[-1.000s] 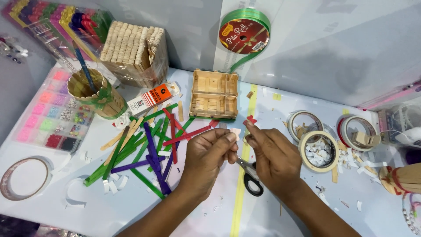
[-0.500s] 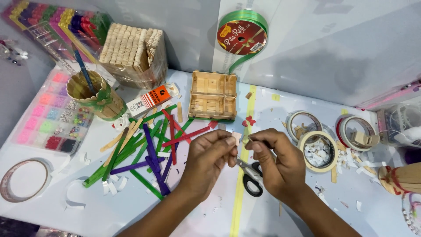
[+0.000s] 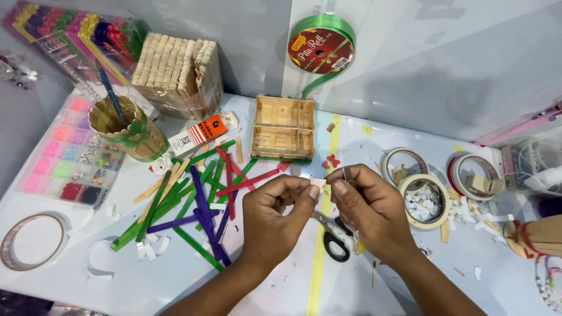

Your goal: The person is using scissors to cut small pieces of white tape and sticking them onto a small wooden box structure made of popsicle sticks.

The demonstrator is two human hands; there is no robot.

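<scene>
Head view: left hand [image 3: 274,217] and right hand [image 3: 372,209] are pinching a small pale scrap [image 3: 318,184] between their fingers [image 3: 311,191], clamped together, with scissors [image 3: 332,234] lying on the tabletop [image 3: 175,281] just below.

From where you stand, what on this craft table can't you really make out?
- Small pale piece, head view: pinched between left hand and right hand; too small to identify.
- Scissors: blades hidden under the hands.
- Stick bundle: cut off by right edge.
- Bead organiser: contents too small.
</scene>
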